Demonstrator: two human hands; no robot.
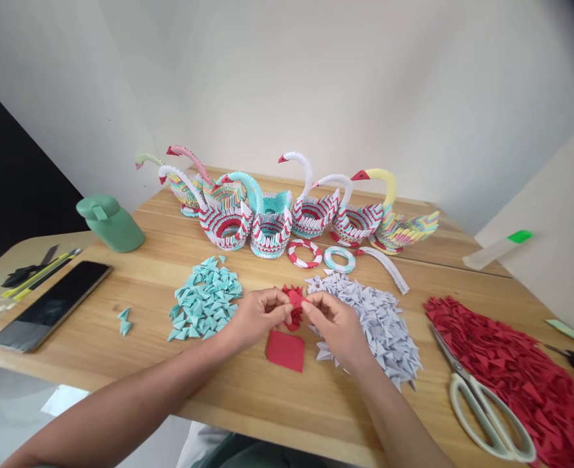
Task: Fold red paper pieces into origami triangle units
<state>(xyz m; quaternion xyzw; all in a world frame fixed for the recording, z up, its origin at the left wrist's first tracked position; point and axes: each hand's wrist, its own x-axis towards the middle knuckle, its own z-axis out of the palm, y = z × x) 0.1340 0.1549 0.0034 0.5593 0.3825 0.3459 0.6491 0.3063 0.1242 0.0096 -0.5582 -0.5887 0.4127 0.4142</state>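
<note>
Between my two hands is a small piece of red paper (296, 299), pinched at both sides above the table. My left hand (262, 315) grips its left side with thumb and fingers, and my right hand (335, 322) grips its right. Part of the paper is hidden by my fingertips. Just behind it lies a small heap of folded red pieces (294, 318). A flat stack of red paper (285, 351) rests on the table nearer to me. Folded pale lilac pieces (384, 325) are heaped beside and under my right hand; turquoise pieces (203, 299) lie left of my left hand.
Several paper swans (225, 224) stand along the back. Before them lie two paper rings (304, 253) and a loose white swan neck (389, 266). Scissors (482, 403) rest by a large red heap (515, 370) at right. A phone (52, 305) and green bottle (111, 223) are at left.
</note>
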